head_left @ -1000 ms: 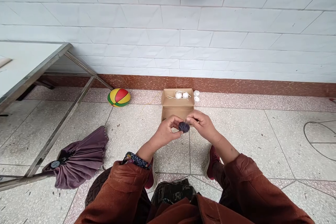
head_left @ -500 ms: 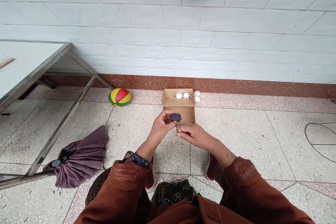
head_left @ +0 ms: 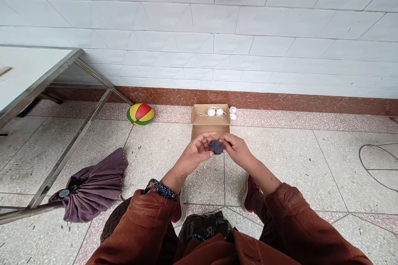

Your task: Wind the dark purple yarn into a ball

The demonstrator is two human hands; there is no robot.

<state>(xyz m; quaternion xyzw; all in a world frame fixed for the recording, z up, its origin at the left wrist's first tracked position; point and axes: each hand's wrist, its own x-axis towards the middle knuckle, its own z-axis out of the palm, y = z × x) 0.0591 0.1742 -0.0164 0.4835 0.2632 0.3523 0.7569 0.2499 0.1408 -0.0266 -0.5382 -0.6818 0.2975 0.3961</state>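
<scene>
Between my two hands is a small dark grey ball of yarn (head_left: 216, 147). My left hand (head_left: 199, 151) holds it from the left, thumb below and fingers curved above. On the other side, the fingers of my right hand (head_left: 236, 149) are pinched at the ball's upper right edge; any strand between them is too small to see. Beyond my hands an open cardboard box (head_left: 199, 121) stands on the floor, partly hidden by my fingers. Two white yarn balls (head_left: 212, 112) with loose strands lie in its lid part.
More white yarn balls (head_left: 233, 110) sit right of the box. Left of it lies a colourful ball (head_left: 140, 114). A folded purple umbrella (head_left: 93, 186) rests near a metal-framed table (head_left: 37, 74). A wire ring (head_left: 367, 165) is at the far right, and a tiled wall (head_left: 199, 49) stands ahead.
The grey yarn ball has moved right and slightly down and has turned. My right hand has risen from below, where it held the strand, to the ball's right side.
</scene>
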